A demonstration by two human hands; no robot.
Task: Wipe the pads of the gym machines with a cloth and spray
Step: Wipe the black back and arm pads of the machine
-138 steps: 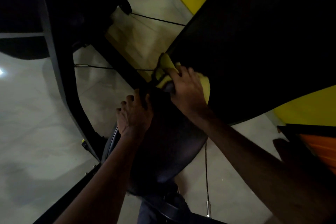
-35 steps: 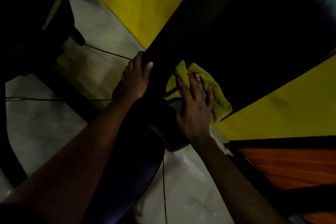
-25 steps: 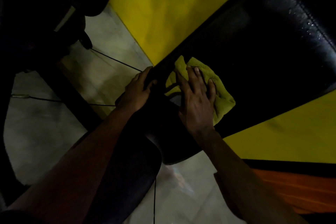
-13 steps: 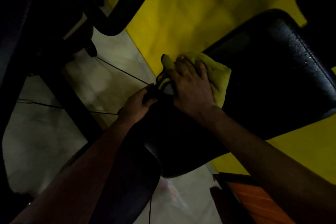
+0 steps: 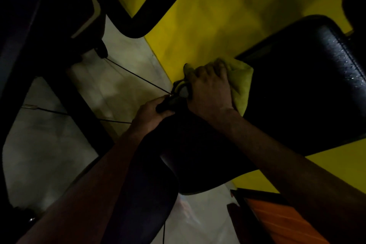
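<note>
A long black back pad (image 5: 293, 93) slants from centre to upper right, its far end speckled with droplets. My right hand (image 5: 210, 89) presses a yellow-green cloth (image 5: 240, 83) against the pad's left edge, fingers curled over the cloth and the rim. My left hand (image 5: 152, 113) grips the pad's lower left edge just below, thumb on top. A dark round seat pad (image 5: 142, 194) lies under my left forearm. No spray bottle is in view.
Black machine frame bars (image 5: 79, 109) and thin cables (image 5: 136, 75) cross the pale tiled floor (image 5: 39, 154) on the left. A yellow wall (image 5: 217, 16) rises behind the pad. An orange panel (image 5: 277, 222) sits at the lower right.
My right hand has slid the cloth from the pad's face up to its left edge, fingers now curled over the rim. My left hand shifted lower along the edge.
</note>
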